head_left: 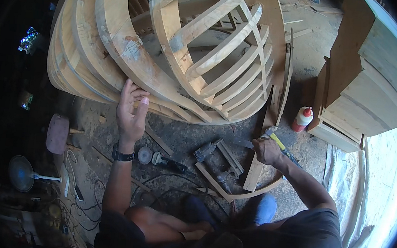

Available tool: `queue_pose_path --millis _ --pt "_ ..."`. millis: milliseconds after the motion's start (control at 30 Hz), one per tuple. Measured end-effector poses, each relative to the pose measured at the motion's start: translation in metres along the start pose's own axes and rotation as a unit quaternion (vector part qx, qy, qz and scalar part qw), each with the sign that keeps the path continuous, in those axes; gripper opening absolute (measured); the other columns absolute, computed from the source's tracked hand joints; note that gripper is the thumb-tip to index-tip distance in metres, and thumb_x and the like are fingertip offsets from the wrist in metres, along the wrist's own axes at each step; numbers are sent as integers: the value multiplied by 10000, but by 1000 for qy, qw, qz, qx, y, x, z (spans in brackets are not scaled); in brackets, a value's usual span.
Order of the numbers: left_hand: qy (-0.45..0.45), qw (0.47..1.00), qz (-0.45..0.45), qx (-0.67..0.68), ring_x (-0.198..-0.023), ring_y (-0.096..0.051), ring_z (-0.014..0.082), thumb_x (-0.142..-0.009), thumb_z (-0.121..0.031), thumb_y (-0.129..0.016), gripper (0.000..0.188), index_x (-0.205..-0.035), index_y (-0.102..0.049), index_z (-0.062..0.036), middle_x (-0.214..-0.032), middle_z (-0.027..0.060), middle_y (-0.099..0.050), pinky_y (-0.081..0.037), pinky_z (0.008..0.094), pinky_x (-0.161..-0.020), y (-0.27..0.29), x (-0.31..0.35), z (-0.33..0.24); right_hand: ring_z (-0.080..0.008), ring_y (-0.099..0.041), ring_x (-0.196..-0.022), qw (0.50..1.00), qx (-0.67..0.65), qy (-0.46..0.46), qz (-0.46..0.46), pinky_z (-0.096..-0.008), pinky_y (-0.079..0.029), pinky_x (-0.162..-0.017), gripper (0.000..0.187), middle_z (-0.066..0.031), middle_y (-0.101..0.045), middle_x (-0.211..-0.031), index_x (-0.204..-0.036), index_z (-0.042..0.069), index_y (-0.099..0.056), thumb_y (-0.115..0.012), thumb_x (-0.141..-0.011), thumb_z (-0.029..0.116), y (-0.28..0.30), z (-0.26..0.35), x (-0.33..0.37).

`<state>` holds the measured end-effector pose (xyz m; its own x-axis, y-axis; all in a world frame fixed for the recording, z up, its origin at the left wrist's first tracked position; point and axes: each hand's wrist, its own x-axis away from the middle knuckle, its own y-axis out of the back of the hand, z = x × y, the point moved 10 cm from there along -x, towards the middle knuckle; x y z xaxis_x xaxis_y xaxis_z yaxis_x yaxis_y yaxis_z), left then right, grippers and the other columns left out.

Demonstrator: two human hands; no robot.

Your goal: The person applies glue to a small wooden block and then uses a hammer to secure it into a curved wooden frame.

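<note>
Wooden frame (133, 53): large, curved ribs, crossed slats. Left hand (131, 117): fingertips at frame's lower edge; black watch (122, 156) on wrist. Right hand (267, 151): fingers curled, grip unclear, near board (254, 175). Bottle (302, 118): white and red, upright, beside wooden cabinet (364, 94). Grinder (168, 163): on floor (185, 141). Fan (20, 174): round, far left.

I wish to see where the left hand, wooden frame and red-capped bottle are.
Left hand (131, 117): head view, middle of hand.
Wooden frame (139, 65): head view, broad curved rib.
Red-capped bottle (302, 119): head view, body.
</note>
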<state>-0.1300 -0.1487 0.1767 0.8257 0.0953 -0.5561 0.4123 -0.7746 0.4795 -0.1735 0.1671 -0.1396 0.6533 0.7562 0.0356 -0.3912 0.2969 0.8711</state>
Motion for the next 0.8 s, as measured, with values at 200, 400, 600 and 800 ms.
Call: queue_pose_path --millis 200,400,600,800 --pt "0 1000 2 -3 -1074 -602 203 -964 -42 -568 623 -1500 -291 111 -1270 198 -571 -474 331 -960 1 -2 -8 -410 -671 -851 998 -35 -47 -2 -509 -508 -752 131 -210 -678 -825 -943 59 -613 -583 -906 180 3 -14 4" --pt "67 996 43 33 -1036 -627 166 -1001 -75 -532 462 -1422 -447 95 -1149 140 -658 -474 295 -956 4 0 4 -437 -590 -936 998 -19 -16 -56 -500 -475 -830 203 -234 -619 -943 -986 -5 -543 -478 -795 17 2 -8 3" --pt "253 893 357 105 -976 -650 151 -1023 -249 -529 378 -1263 -635 24 -1088 103 -703 -512 294 -892 7 65 71 -435 -601 -858 998 -41 -3 -43 -510 -476 -753 86 -220 -620 -856 -931 14 -531 -537 -877 81 -3 -5 9" --pt "486 805 340 -17 -927 -660 135 -991 -247 -581 334 -1214 -668 -14 -1055 85 -713 -516 280 -858 26 184 235 -437 -607 -831 999 -16 -36 3 -505 -478 -732 86 -213 -622 -839 -931 36 -532 -571 -891 101 -5 -8 6"
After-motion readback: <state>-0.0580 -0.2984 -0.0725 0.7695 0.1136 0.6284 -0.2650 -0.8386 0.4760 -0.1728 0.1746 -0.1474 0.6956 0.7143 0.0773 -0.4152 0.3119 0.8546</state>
